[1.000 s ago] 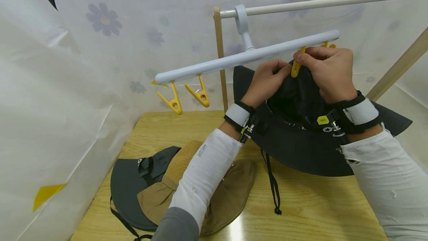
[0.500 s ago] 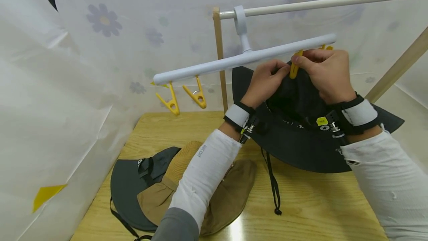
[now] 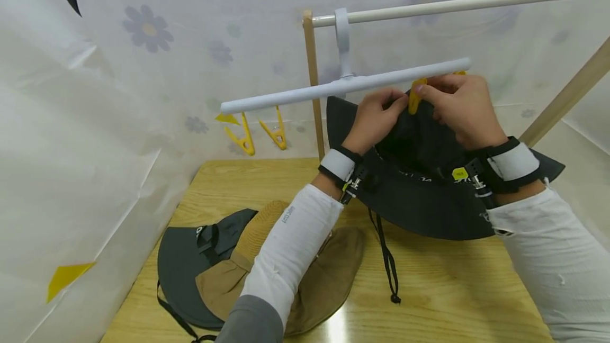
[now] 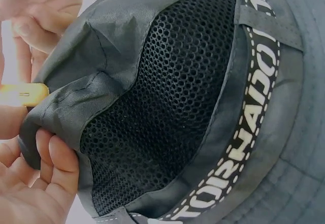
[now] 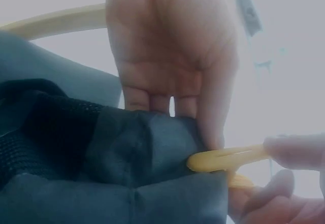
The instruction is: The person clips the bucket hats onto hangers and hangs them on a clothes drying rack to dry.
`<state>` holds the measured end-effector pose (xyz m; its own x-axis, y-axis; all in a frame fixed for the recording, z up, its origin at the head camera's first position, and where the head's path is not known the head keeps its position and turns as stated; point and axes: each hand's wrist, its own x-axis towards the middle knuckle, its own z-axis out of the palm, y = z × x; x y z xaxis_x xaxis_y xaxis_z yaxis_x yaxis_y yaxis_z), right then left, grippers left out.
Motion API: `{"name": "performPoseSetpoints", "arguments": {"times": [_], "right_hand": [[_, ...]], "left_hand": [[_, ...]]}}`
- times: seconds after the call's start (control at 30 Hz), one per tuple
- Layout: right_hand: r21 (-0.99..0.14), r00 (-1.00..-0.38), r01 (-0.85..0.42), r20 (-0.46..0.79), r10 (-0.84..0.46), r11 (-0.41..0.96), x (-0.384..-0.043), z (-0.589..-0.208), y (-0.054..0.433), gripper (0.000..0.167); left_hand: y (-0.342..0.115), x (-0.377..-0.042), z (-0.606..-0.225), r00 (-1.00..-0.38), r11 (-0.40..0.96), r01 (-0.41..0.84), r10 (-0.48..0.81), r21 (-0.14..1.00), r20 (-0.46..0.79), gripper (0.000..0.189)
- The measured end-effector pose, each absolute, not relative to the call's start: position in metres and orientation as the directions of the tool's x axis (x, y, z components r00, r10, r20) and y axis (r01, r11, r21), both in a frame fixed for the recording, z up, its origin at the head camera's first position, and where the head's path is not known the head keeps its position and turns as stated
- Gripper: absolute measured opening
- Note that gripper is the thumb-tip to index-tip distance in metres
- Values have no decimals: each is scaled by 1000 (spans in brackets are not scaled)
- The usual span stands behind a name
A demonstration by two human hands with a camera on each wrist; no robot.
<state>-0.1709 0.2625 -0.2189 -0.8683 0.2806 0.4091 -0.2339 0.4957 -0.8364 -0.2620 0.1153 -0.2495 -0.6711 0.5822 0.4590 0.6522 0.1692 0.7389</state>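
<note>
A dark wide-brimmed hat [image 3: 443, 210] with mesh panels [image 4: 188, 56] and white lettering on its band hangs below a white hanger [image 3: 305, 92]. My left hand [image 3: 374, 123] pinches the fabric of its crown. Just to the right, my right hand [image 3: 459, 107] pinches a yellow clip [image 3: 413, 100] between thumb and fingers. In the right wrist view the clip's tips [image 5: 203, 162] overlap the folded crown edge, one in front of the fabric. A second yellow clip [image 3: 459, 73] shows partly behind the right hand.
Two yellow clips, a left one [image 3: 246, 139] and its neighbour [image 3: 276, 130], dangle unused from the hanger. A white rod [image 3: 452, 4] on wooden posts carries the hanger. On the wooden table [image 3: 229, 179] lie another dark hat [image 3: 183, 269] and a brown hat [image 3: 340, 263], partly under the left forearm.
The hanger's right end has dipped and shifted left. My right hand has moved slightly left and down with the clip, and the hat brim has shifted left. My left hand keeps its pinch.
</note>
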Motion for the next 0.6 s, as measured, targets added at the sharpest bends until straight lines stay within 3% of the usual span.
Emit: {"name": "performPoseSetpoints", "arguments": {"times": [0.23, 0.6], "right_hand": [[-786, -912, -193, 365, 188, 588, -170, -226, 262, 45], [-795, -958, -133, 257, 130, 592, -171, -245, 264, 48]], "left_hand": [[114, -266, -263, -686, 162, 635, 569, 755, 454, 26], [114, -269, -280, -707, 203, 628, 553, 751, 441, 25]]}}
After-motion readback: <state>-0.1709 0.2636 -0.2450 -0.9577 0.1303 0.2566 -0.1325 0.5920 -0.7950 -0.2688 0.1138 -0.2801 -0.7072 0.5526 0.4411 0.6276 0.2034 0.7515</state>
